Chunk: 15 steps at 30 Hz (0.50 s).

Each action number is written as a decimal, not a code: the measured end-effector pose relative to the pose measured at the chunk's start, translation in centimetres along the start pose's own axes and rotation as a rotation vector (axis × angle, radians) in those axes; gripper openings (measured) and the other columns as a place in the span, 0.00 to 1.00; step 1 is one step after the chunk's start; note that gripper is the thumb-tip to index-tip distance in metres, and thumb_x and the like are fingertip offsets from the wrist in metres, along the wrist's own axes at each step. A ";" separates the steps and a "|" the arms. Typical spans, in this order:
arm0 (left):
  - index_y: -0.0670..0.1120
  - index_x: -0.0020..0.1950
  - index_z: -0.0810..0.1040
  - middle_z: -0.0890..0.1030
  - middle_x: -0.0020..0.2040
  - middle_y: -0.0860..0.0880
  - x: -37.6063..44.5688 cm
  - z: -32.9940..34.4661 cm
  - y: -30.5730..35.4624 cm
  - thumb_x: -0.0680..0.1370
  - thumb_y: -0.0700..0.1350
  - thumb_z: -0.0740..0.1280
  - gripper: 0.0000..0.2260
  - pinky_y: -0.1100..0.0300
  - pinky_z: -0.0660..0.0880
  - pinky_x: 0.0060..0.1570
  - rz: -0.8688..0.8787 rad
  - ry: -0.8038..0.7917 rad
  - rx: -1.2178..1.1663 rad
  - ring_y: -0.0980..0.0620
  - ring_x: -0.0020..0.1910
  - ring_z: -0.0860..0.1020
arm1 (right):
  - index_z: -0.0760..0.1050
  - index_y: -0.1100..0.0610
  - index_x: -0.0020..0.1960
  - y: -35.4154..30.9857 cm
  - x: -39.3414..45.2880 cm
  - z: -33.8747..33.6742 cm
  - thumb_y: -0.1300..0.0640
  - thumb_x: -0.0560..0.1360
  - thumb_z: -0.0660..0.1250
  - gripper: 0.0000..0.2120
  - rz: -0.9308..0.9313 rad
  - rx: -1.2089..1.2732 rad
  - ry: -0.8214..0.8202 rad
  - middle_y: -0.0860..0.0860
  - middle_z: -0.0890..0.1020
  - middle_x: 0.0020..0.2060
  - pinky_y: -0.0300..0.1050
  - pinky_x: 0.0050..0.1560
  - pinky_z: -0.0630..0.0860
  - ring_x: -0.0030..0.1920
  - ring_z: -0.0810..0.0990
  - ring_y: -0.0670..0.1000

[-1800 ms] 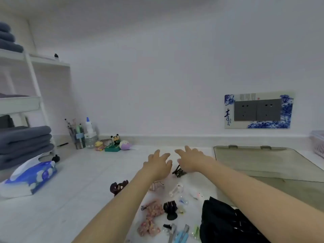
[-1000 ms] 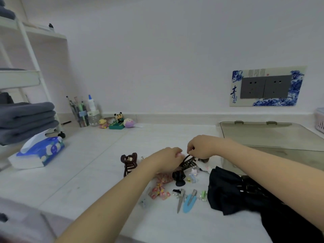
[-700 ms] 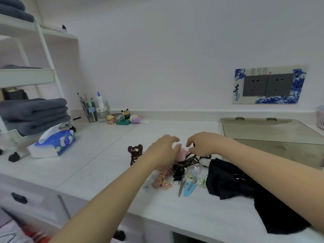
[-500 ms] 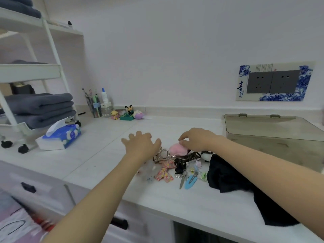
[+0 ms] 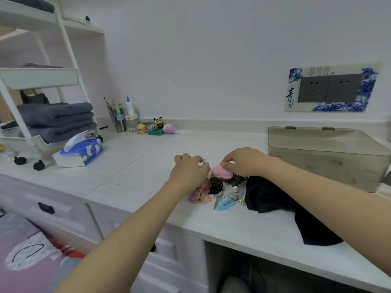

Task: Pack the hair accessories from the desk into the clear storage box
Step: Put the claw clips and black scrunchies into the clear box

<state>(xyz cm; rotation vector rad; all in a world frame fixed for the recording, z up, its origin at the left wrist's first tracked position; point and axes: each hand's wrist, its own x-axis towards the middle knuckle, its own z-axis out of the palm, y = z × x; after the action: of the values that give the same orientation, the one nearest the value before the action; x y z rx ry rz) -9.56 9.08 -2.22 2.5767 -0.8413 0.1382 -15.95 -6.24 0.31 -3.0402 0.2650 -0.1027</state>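
Gathering the pile is the step in hand: the right hand (image 5: pixel 243 162) has its fingers (image 5: pixel 226 165) curled narrow on a pink fluffy pompom (image 5: pixel 222 173), while the left hand (image 5: pixel 188 172) is cupped over a small metal-looking clip (image 5: pixel 204 162); whether it truly grips that, I cannot tell. Just below the fingers lie a black claw clip (image 5: pixel 215 185), a pink patterned bow (image 5: pixel 200 195), a blue snap clip (image 5: pixel 226 203) and tiny clear pieces. These look light, stiff and slippery, best pinched across their bodies; the pompom is soft and will squash. The clear storage box (image 5: pixel 328 157) sits well right of the fingers, lid seemingly down. A black cloth (image 5: pixel 273 199) crowds the right side; the worktop (image 5: pixel 137 166) left of the fingers is open, its front edge near.
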 end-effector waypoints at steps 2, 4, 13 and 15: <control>0.46 0.69 0.69 0.70 0.67 0.41 -0.1 0.2 0.2 0.80 0.50 0.55 0.19 0.54 0.58 0.67 -0.009 -0.013 -0.019 0.42 0.69 0.59 | 0.75 0.45 0.62 0.0 -0.3 -0.1 0.45 0.79 0.53 0.17 0.000 -0.043 0.023 0.50 0.79 0.61 0.48 0.60 0.68 0.61 0.74 0.55; 0.48 0.72 0.64 0.64 0.72 0.41 -0.2 0.3 0.5 0.80 0.51 0.55 0.21 0.52 0.58 0.69 -0.005 -0.030 -0.026 0.43 0.73 0.54 | 0.75 0.45 0.62 0.0 -0.6 -0.3 0.46 0.79 0.53 0.17 -0.010 -0.080 0.045 0.51 0.79 0.60 0.49 0.61 0.66 0.62 0.73 0.56; 0.49 0.71 0.65 0.58 0.76 0.43 0.4 0.3 6.1 0.80 0.52 0.53 0.20 0.41 0.40 0.73 0.172 0.117 0.109 0.44 0.77 0.48 | 0.73 0.49 0.65 4.0 -5.5 -3.5 0.50 0.78 0.56 0.17 -0.062 -0.129 0.385 0.51 0.74 0.63 0.50 0.65 0.62 0.66 0.67 0.54; 0.48 0.68 0.69 0.65 0.73 0.44 0.6 0.6 9.2 0.80 0.51 0.55 0.18 0.46 0.45 0.73 0.281 0.157 0.010 0.46 0.75 0.55 | 0.75 0.51 0.63 6.6 -7.5 -4.4 0.52 0.77 0.57 0.16 -0.025 -0.119 0.497 0.51 0.77 0.60 0.49 0.63 0.63 0.63 0.69 0.54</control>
<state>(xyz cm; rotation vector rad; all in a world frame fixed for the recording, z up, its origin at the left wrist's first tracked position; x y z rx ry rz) -14.44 1.79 0.69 2.4056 -1.1392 0.4220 -24.78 -11.78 3.63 -3.0828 0.2715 -0.8769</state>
